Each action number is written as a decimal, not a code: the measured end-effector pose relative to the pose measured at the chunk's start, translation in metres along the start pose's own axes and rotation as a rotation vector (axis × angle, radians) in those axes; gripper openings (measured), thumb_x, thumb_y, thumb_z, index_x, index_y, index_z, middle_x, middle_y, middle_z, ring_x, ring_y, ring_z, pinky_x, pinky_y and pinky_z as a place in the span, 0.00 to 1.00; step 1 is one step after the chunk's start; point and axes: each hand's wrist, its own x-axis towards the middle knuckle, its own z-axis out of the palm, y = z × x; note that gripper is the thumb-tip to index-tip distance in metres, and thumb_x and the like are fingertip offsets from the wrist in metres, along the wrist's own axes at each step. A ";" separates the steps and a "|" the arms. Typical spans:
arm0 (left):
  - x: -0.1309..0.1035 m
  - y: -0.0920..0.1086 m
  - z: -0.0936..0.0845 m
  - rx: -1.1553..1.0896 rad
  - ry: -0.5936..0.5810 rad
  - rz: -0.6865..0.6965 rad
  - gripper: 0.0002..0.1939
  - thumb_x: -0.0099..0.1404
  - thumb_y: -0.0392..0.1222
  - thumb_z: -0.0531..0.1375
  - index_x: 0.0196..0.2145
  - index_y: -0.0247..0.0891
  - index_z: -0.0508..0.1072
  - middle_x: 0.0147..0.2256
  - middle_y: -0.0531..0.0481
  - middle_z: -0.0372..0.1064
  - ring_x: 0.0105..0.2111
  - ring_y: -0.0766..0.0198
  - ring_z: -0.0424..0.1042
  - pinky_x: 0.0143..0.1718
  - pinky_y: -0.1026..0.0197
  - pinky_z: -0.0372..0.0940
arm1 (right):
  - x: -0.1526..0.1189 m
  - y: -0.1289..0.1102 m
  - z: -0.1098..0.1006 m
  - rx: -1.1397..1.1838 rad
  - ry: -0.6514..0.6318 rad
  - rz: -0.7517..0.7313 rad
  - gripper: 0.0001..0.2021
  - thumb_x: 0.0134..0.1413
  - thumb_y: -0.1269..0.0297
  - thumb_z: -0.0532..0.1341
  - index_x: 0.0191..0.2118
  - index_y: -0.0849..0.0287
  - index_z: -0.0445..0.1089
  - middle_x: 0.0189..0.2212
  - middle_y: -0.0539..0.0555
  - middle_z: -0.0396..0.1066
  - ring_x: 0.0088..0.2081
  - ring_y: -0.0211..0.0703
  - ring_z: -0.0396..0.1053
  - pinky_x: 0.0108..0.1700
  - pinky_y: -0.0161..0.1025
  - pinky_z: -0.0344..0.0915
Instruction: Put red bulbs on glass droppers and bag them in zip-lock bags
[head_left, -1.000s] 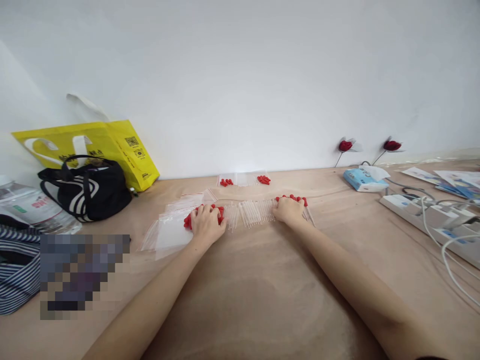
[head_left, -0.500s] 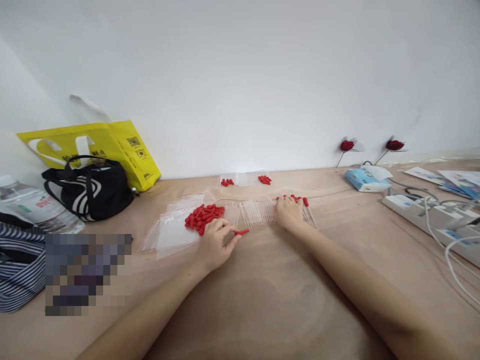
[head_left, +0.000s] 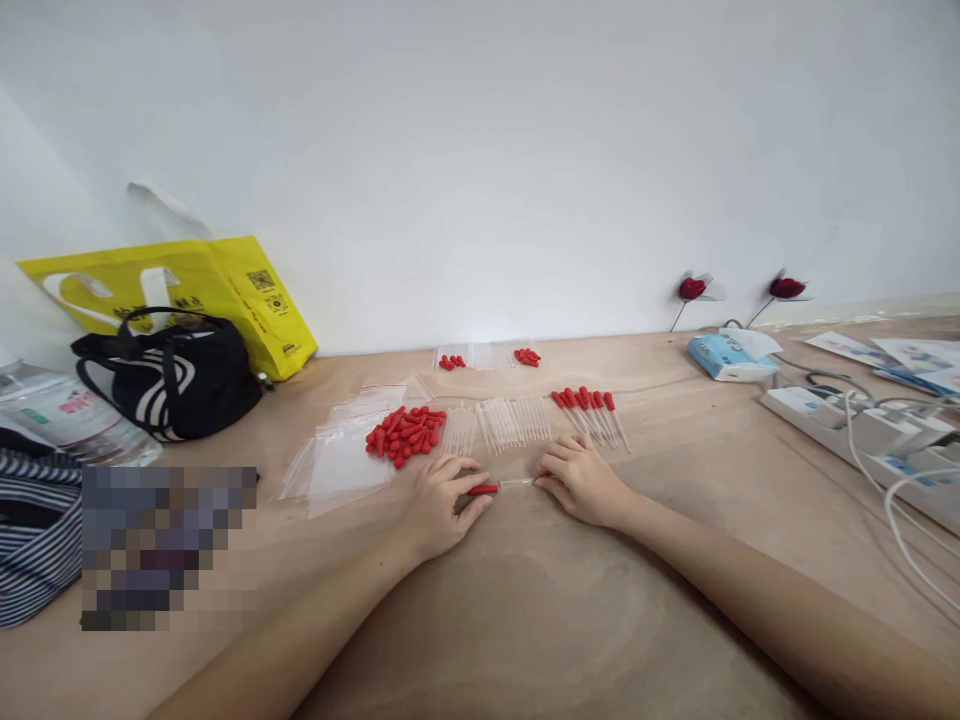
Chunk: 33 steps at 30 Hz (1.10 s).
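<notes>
In my left hand (head_left: 436,508) a red rubber dropper bulb (head_left: 483,490) is pinched between thumb and fingers, lying sideways just above the table. My right hand (head_left: 589,484) grips a clear dropper tube (head_left: 516,482), whose end meets the bulb's mouth; whether it is inside, I cannot tell. Beyond my left hand lies a pile of red bulbs (head_left: 403,432). A row of clear tubes (head_left: 514,422) spreads between the pile and several droppers with red bulbs fitted (head_left: 592,412), which fan out beyond my right hand.
Clear zip bags (head_left: 341,465) are stacked under and left of the bulb pile. Near the wall are more bags with red bulbs (head_left: 480,356). A black bag (head_left: 180,380), yellow bag (head_left: 289,330) and bottle stand left. Tissues (head_left: 727,358) and a power strip (head_left: 840,425) lie right.
My right hand has left the fitted droppers and come toward me and left, now holding a clear tube. My left hand has brought its red bulb slightly nearer, against the tube's end.
</notes>
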 end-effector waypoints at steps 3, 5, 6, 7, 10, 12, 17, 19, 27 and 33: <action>0.004 0.000 0.005 0.008 0.018 0.029 0.09 0.60 0.41 0.55 0.36 0.40 0.74 0.39 0.47 0.70 0.40 0.58 0.66 0.42 0.52 0.61 | 0.003 -0.001 0.002 0.124 0.012 0.057 0.07 0.51 0.60 0.57 0.31 0.58 0.65 0.30 0.52 0.68 0.36 0.41 0.61 0.37 0.40 0.49; 0.005 0.000 0.007 0.016 0.040 0.053 0.09 0.61 0.40 0.54 0.35 0.41 0.74 0.38 0.48 0.71 0.41 0.59 0.67 0.44 0.51 0.60 | 0.005 -0.002 0.006 0.199 0.028 0.105 0.08 0.49 0.59 0.59 0.31 0.58 0.65 0.31 0.52 0.68 0.36 0.41 0.61 0.38 0.39 0.50; 0.004 0.000 0.008 0.024 0.053 0.062 0.09 0.61 0.40 0.54 0.34 0.42 0.74 0.38 0.49 0.72 0.41 0.59 0.67 0.45 0.49 0.58 | 0.006 -0.003 0.008 0.231 0.033 0.126 0.07 0.49 0.60 0.59 0.31 0.58 0.66 0.31 0.51 0.68 0.36 0.41 0.61 0.38 0.39 0.50; 0.004 0.000 0.009 0.031 0.066 0.065 0.09 0.61 0.40 0.54 0.34 0.42 0.74 0.37 0.50 0.72 0.42 0.58 0.67 0.47 0.48 0.56 | 0.007 -0.004 0.011 0.259 0.037 0.140 0.06 0.49 0.61 0.59 0.30 0.57 0.66 0.30 0.51 0.68 0.36 0.40 0.62 0.38 0.39 0.50; 0.002 0.000 0.011 0.045 0.089 0.059 0.08 0.62 0.39 0.53 0.36 0.42 0.73 0.36 0.52 0.73 0.44 0.59 0.67 0.52 0.44 0.50 | 0.007 -0.008 0.016 0.301 0.047 0.152 0.04 0.50 0.65 0.58 0.27 0.58 0.66 0.29 0.51 0.67 0.35 0.40 0.62 0.36 0.38 0.51; 0.000 0.000 0.011 0.049 0.091 0.057 0.08 0.63 0.38 0.52 0.36 0.41 0.72 0.36 0.53 0.73 0.45 0.59 0.67 0.54 0.44 0.47 | 0.006 -0.011 0.017 0.278 0.065 0.157 0.05 0.51 0.66 0.57 0.27 0.58 0.66 0.29 0.51 0.67 0.36 0.41 0.61 0.37 0.38 0.50; -0.001 0.000 0.012 0.057 0.097 0.057 0.09 0.64 0.39 0.51 0.36 0.41 0.70 0.36 0.54 0.73 0.45 0.60 0.67 0.58 0.44 0.39 | 0.002 -0.017 0.013 0.207 0.127 0.179 0.05 0.53 0.67 0.55 0.28 0.58 0.64 0.27 0.50 0.68 0.34 0.39 0.61 0.40 0.41 0.47; -0.001 0.000 0.012 0.056 0.101 0.057 0.09 0.64 0.39 0.50 0.36 0.40 0.69 0.35 0.54 0.73 0.44 0.61 0.68 0.58 0.44 0.37 | 0.001 -0.019 0.013 0.188 0.138 0.170 0.05 0.54 0.67 0.54 0.28 0.58 0.64 0.26 0.49 0.69 0.33 0.38 0.62 0.42 0.42 0.45; 0.001 0.008 0.005 0.042 0.098 -0.006 0.08 0.64 0.39 0.50 0.35 0.40 0.69 0.33 0.53 0.72 0.36 0.64 0.70 0.57 0.44 0.40 | -0.001 -0.026 0.015 0.142 0.145 0.067 0.06 0.55 0.65 0.53 0.32 0.56 0.67 0.27 0.49 0.71 0.33 0.38 0.61 0.41 0.42 0.44; 0.002 0.011 0.007 -0.036 0.097 -0.090 0.08 0.63 0.40 0.51 0.32 0.39 0.68 0.30 0.54 0.72 0.32 0.65 0.70 0.53 0.46 0.48 | -0.001 -0.032 0.015 0.150 0.154 0.013 0.08 0.55 0.67 0.52 0.32 0.58 0.68 0.26 0.50 0.70 0.32 0.38 0.59 0.40 0.42 0.44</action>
